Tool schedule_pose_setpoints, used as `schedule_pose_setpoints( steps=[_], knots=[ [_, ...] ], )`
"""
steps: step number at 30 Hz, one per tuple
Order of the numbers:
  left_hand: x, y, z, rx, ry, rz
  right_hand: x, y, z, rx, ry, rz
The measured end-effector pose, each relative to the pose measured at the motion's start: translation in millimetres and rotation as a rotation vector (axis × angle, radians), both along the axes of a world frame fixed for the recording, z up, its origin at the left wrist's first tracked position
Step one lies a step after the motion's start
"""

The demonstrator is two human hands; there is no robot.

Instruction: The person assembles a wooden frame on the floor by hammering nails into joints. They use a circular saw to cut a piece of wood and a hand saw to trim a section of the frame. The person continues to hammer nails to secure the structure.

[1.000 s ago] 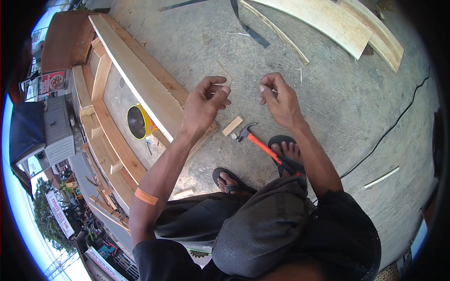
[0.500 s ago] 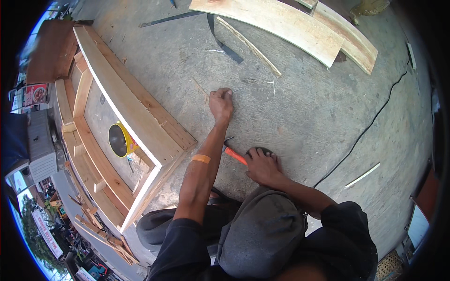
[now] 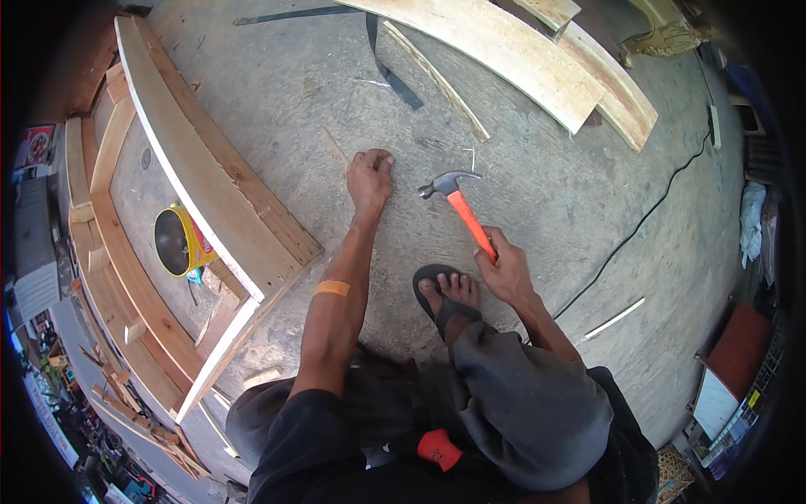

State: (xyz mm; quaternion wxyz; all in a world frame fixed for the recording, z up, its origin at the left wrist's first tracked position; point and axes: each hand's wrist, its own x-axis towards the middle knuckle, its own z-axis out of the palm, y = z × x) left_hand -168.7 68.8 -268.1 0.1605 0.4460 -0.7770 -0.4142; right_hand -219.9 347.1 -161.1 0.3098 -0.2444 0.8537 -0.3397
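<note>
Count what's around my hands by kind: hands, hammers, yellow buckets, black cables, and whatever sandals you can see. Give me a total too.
Hands: 2 (left hand, right hand)
Hammers: 1 (hammer, in the right hand)
Yellow buckets: 1 (yellow bucket)
Black cables: 1 (black cable)
Sandals in view: 1 (sandal)
Total: 6

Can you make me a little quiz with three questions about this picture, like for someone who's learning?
1. Which holds the hammer: the left hand or the right hand?
2. True or false: the hammer's handle is blue.
3. Where is the bucket? (a) left of both hands, (b) between them, (c) right of both.

Key: 1. The right hand. 2. False; it is orange. 3. (a).
</note>
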Motion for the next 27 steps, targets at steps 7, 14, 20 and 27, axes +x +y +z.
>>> schedule_pose_setpoints(
  steps=[7,14,20,27],
  knots=[
    [0.4,0.8,3.3,-0.066,0.052,-0.100,-7.7,-28.4,-40.2,-0.304,0.551,0.133],
    [-0.3,-2.4,-6.4,-0.143,-0.006,-0.172,5.0,-50.0,-50.2,0.020,0.525,0.178],
    [4.5,-13.0,-28.9,-0.300,-0.014,-0.262,7.4,-55.8,-51.5,-0.052,0.531,0.156],
    [6.3,-14.3,-30.9,-0.306,-0.013,-0.265,1.2,-63.7,-52.3,0.053,0.549,0.204]
  ],
)
